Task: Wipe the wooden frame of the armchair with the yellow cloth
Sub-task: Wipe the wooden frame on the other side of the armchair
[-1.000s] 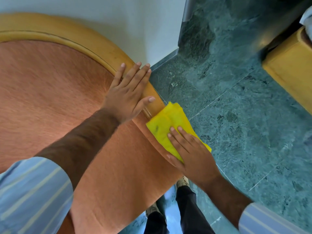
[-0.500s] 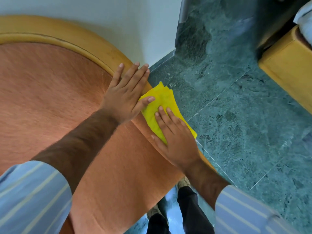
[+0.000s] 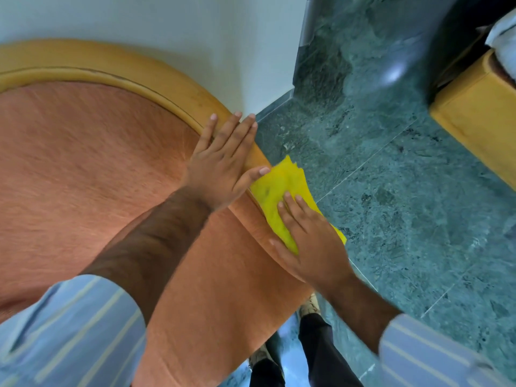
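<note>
The armchair's curved wooden frame runs along the top of its orange upholstered back. My left hand lies flat and open across the frame and the fabric, fingers pointing away from me. Just below it, the folded yellow cloth lies on the frame's right edge. My right hand presses down on the cloth with spread fingers, covering its lower part. The left thumb nearly touches the cloth's upper corner.
A white wall stands behind the chair. Green marble floor spreads to the right. A yellow wooden piece of furniture stands at the far right. My legs and shoes are below the chair back.
My right hand and the cloth slid up the frame toward the left hand, then back down a little. The left hand stayed in place on the frame.
</note>
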Demonstrator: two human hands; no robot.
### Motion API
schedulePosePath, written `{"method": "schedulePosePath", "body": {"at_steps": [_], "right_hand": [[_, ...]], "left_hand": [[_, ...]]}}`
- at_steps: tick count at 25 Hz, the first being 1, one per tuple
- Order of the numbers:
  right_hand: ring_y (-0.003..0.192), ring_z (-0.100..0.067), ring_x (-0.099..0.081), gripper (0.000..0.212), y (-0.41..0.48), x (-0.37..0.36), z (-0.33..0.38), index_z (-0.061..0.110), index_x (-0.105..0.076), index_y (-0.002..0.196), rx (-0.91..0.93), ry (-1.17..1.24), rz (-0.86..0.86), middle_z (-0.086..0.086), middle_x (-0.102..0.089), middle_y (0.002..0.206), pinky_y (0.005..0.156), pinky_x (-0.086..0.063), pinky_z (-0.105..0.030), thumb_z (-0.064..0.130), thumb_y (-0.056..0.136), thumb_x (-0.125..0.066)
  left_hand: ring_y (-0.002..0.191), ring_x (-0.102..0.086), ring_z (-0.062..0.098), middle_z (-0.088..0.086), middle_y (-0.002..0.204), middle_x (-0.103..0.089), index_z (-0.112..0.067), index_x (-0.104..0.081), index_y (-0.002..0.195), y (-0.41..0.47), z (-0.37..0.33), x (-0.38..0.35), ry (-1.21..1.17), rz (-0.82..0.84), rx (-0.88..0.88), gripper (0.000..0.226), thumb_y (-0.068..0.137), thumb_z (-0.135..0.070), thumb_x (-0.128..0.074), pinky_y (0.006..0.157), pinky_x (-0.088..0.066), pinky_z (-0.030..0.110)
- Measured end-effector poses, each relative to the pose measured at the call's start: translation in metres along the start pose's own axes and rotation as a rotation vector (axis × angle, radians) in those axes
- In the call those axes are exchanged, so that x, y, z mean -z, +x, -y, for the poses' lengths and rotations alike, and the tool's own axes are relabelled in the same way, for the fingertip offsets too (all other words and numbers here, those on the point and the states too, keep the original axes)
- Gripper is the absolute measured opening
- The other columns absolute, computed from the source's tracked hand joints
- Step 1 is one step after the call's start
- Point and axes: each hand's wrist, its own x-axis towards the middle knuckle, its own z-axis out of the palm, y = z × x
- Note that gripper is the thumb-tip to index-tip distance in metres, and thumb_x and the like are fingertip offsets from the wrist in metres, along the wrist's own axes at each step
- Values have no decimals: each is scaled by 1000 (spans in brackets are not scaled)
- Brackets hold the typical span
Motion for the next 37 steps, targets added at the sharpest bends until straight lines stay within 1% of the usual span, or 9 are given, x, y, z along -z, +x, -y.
{"method": "schedulePosePath", "body": {"at_steps": [3,6,9,12,17,24,27,31,37], "right_hand": [[156,-23,-34,67,27,2,0,13,-46,154,14,72,24,-5,-38,167,123,-32,-36,50,99,-57],[154,-22,-36,64,-34,5,-20,18,-50,152,98,-91,64,0,-41,165,117,-46,-44,55,100,-54],[153,-21,-37,66,-74,7,-23,20,-51,151,112,-204,94,2,-42,165,112,-46,-45,60,100,-49],[155,-20,-35,67,-28,2,-1,21,-47,154,42,-179,53,3,-37,167,117,-45,-45,61,100,-52],[158,-18,-27,64,21,-6,7,23,-39,158,87,-52,-1,4,-30,171,122,-39,-43,53,103,-50],[156,-15,-33,64,-94,15,-47,23,-42,156,47,-43,112,7,-30,169,109,-53,-47,57,102,-46],[154,-21,-37,65,-42,7,-26,18,-47,153,-5,-17,63,2,-37,166,113,-49,-51,56,101,-52],[156,-24,-33,69,27,-5,2,13,-43,156,-8,41,-5,-5,-36,167,122,-33,-37,55,101,-47],[151,-23,-41,61,-68,9,-31,17,-52,151,131,-150,69,-1,-45,163,106,-55,-47,54,102,-50]], "left_hand": [[156,-30,27,8,166,-38,-6,-36,157,0,0,-1,23,-29,-9,79,105,-63,-18,127,-22,58],[158,-27,27,9,168,-35,-6,-32,159,-2,2,-1,6,4,-21,82,104,-64,-11,128,-19,58],[159,-24,28,10,169,-32,-6,-29,160,1,1,2,8,29,-18,84,104,-65,-8,129,-15,58],[158,-24,28,9,168,-33,-6,-30,159,-1,-1,0,10,7,-3,83,104,-64,-11,129,-15,58],[159,-24,27,8,168,-33,-7,-30,160,1,0,-3,-3,1,0,81,105,-64,-11,129,-14,57],[160,-18,26,9,170,-29,-7,-26,161,0,-2,2,-49,50,16,87,102,-66,-1,130,-11,58],[159,-21,26,8,169,-31,-7,-29,160,0,-5,1,-27,33,30,86,102,-65,-4,129,-12,58],[159,-23,26,7,169,-33,-8,-31,160,2,-3,0,-33,36,20,83,104,-65,-9,129,-14,58],[160,-19,26,9,170,-29,-6,-27,161,2,0,9,-49,100,-3,87,102,-65,-1,130,-11,58]]}}
